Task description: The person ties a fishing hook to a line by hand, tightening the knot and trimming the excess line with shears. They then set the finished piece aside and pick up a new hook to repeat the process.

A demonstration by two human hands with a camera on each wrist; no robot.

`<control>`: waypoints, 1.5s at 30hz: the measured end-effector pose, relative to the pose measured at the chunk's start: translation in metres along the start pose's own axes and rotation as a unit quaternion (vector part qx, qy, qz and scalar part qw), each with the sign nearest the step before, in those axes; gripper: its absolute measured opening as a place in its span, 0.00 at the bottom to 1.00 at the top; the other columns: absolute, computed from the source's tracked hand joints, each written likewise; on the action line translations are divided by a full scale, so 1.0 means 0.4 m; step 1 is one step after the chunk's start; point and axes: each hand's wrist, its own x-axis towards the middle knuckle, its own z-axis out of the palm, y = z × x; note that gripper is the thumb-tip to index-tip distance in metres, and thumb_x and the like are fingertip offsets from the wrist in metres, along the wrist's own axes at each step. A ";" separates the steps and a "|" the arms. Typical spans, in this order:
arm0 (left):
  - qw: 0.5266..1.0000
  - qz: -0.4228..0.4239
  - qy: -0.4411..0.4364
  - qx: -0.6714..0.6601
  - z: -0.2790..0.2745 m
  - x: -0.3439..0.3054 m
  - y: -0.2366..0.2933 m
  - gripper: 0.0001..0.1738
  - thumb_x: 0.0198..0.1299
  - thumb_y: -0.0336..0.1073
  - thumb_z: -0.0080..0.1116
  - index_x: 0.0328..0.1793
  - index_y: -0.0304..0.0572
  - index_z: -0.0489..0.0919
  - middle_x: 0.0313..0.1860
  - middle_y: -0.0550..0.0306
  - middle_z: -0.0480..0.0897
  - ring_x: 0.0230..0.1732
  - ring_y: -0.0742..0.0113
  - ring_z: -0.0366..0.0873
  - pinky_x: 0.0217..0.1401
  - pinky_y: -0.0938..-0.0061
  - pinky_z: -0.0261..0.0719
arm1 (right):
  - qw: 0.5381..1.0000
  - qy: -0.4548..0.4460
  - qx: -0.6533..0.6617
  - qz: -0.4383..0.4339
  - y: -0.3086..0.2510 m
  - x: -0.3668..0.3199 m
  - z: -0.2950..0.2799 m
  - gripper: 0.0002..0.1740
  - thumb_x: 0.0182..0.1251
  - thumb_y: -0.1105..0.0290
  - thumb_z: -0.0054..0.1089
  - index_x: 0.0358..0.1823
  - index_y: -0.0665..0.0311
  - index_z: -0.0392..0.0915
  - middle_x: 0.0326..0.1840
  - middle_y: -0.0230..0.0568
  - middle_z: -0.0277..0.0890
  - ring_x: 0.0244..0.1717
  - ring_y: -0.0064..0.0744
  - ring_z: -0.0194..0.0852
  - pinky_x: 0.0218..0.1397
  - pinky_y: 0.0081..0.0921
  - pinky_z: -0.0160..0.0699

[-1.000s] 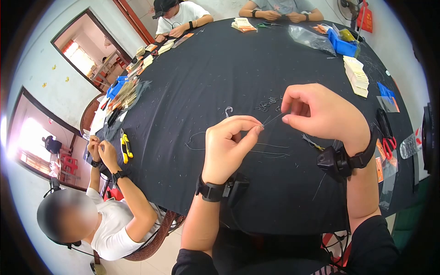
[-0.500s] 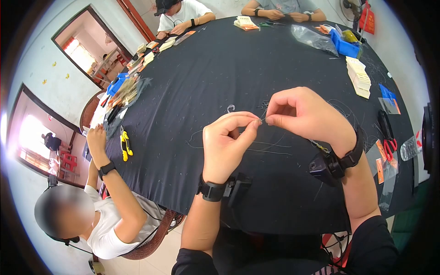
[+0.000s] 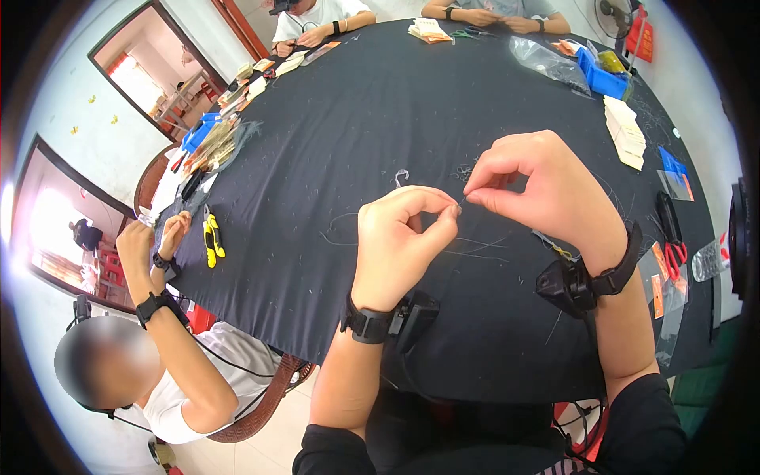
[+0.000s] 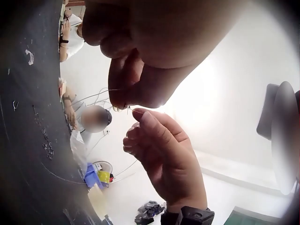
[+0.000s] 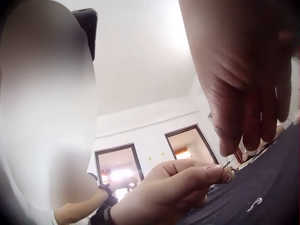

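Above the black cloth, the left hand (image 3: 404, 245) pinches a tiny dark piece with thin line between thumb and forefinger; in the right wrist view that dark piece (image 5: 228, 165) pokes out of the fingertips. Close beside it the right hand (image 3: 550, 190) holds thumb and forefinger together on a fine strand of line. Loose line (image 3: 475, 252) trails over the cloth to both sides of the left hand. In the left wrist view the fingertips of both hands nearly meet, the left hand (image 4: 140, 61) above the right hand (image 4: 168, 159). Whether they touch is unclear.
Small hooks (image 4: 45, 136) lie on the black cloth (image 3: 340, 119) beyond the hands, near a clear curled scrap (image 3: 402, 176). Red-handled scissors (image 3: 673, 237) and stacked cards (image 3: 624, 133) are at right, yellow pliers (image 3: 212, 237) at left. Other people sit around the table.
The right hand moved in toward the left fingertips, then slightly up and right. The left hand shifted a little right. At left, the neighbour's hands have moved.
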 end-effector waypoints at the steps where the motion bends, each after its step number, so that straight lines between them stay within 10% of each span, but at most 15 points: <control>1: 1.000 0.004 -0.005 0.000 0.000 0.000 -0.002 0.04 0.56 0.28 0.71 0.36 0.36 0.89 0.38 0.59 0.92 0.21 0.81 0.67 0.24 0.80 0.65 | 1.000 0.000 0.001 0.003 0.001 -0.001 0.000 0.04 0.59 0.74 0.71 0.34 0.67 0.87 0.26 0.44 0.80 0.28 0.37 0.80 0.34 0.30 0.76; 5: 0.998 -0.035 -0.044 0.008 -0.009 -0.002 0.017 0.04 0.61 0.27 0.69 0.40 0.33 0.89 0.40 0.55 0.91 0.41 0.71 0.87 0.48 0.75 0.83 | 1.000 -0.004 0.005 0.018 0.004 -0.001 0.000 0.04 0.59 0.74 0.71 0.33 0.67 0.86 0.25 0.43 0.79 0.27 0.36 0.80 0.34 0.30 0.76; 26: 0.996 -0.066 -0.061 -0.029 -0.010 -0.003 0.013 0.04 0.65 0.26 0.68 0.42 0.33 0.90 0.41 0.57 0.91 0.41 0.75 0.84 0.45 0.77 0.81 | 0.998 -0.045 0.004 0.034 -0.003 -0.003 -0.020 0.04 0.60 0.76 0.70 0.33 0.68 0.84 0.29 0.38 0.82 0.30 0.30 0.82 0.37 0.24 0.79; 29: 0.996 -0.043 -0.040 -0.070 -0.001 -0.003 -0.009 0.06 0.61 0.29 0.71 0.42 0.36 0.91 0.36 0.62 0.91 0.23 0.84 0.65 0.26 0.81 0.64 | 0.998 -0.041 0.008 0.044 0.000 -0.001 -0.019 0.04 0.61 0.76 0.69 0.33 0.69 0.83 0.29 0.39 0.82 0.31 0.30 0.82 0.38 0.25 0.80; 38: 0.992 -0.059 -0.038 -0.106 0.003 -0.006 -0.011 0.06 0.62 0.30 0.71 0.42 0.35 0.91 0.37 0.62 0.90 0.23 0.85 0.65 0.25 0.82 0.61 | 0.999 -0.016 -0.011 0.034 -0.019 -0.004 -0.022 0.06 0.60 0.77 0.69 0.40 0.65 0.85 0.41 0.39 0.83 0.42 0.33 0.83 0.48 0.29 0.81; 41: 0.991 -0.080 -0.063 -0.085 -0.005 -0.005 0.004 0.04 0.67 0.24 0.67 0.44 0.30 0.90 0.42 0.56 0.91 0.42 0.76 0.84 0.45 0.80 0.80 | 0.999 -0.022 -0.043 -0.004 -0.008 -0.007 -0.018 0.07 0.58 0.77 0.70 0.39 0.64 0.85 0.48 0.41 0.82 0.49 0.37 0.83 0.53 0.31 0.81; 45: 0.990 -0.090 -0.063 -0.090 -0.008 -0.003 0.014 0.05 0.65 0.26 0.69 0.43 0.32 0.90 0.41 0.58 0.91 0.36 0.79 0.77 0.38 0.81 0.73 | 0.998 -0.031 -0.042 -0.021 0.007 -0.007 -0.009 0.07 0.57 0.77 0.73 0.36 0.63 0.85 0.48 0.41 0.82 0.49 0.41 0.83 0.54 0.32 0.81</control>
